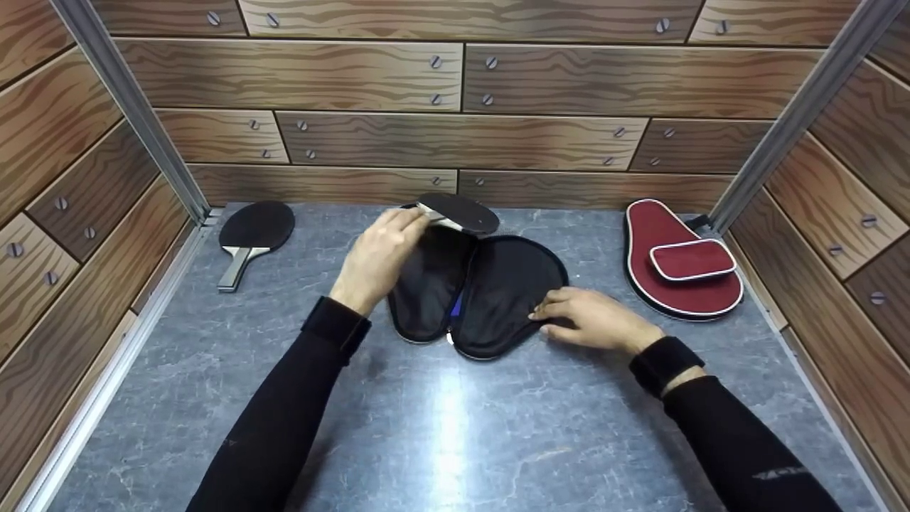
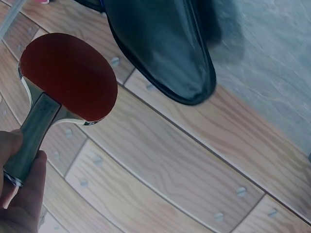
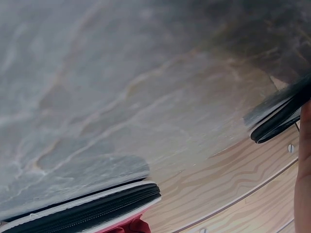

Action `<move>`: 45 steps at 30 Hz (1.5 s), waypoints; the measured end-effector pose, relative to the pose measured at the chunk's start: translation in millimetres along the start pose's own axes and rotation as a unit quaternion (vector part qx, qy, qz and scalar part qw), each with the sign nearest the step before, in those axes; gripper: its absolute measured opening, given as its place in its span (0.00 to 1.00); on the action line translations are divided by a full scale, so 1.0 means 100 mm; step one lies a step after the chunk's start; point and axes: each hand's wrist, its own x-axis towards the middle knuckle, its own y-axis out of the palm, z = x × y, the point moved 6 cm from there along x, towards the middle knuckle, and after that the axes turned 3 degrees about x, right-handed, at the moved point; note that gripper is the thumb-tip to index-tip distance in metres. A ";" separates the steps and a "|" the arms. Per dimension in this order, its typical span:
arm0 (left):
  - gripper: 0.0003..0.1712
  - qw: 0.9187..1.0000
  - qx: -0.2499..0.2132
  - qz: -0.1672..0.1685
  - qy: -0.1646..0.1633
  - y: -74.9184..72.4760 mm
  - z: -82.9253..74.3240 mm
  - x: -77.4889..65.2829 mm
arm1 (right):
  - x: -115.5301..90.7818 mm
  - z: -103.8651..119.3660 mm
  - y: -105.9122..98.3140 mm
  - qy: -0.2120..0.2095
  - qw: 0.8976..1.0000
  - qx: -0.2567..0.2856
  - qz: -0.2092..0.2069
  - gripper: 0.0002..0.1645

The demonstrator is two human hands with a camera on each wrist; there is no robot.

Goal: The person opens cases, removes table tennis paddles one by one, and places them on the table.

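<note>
My left hand (image 1: 380,259) grips a table tennis paddle (image 1: 463,212) by its handle, above the far part of an unzipped black paddle case (image 1: 512,291). In the head view the paddle's black face shows; in the left wrist view its red face (image 2: 70,75) does, with thumb and fingers around the handle (image 2: 34,136). The case lies spread open on the table, its two halves side by side with dark insides up. My right hand (image 1: 586,316) touches the right half's edge with its fingertips. Part of that zippered edge (image 3: 277,121) appears in the right wrist view.
A second paddle (image 1: 257,235), black face up, lies at the back left of the grey table (image 1: 398,441). A red paddle case with white trim (image 1: 661,220) and a front pocket lies at the back right. Wood-patterned panels (image 1: 455,135) wall the back and sides.
</note>
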 end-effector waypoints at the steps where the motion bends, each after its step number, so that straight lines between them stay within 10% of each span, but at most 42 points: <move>1: 0.21 1.000 0.001 -0.004 -0.003 -0.02 0.03 -0.01 | 0.00 0.00 0.00 0.001 1.000 0.000 0.001 0.20; 45: 0.15 0.980 -0.051 -0.017 -0.191 -0.37 1.22 -0.60 | -0.22 -0.25 -0.13 0.036 0.999 -0.017 -0.036 0.07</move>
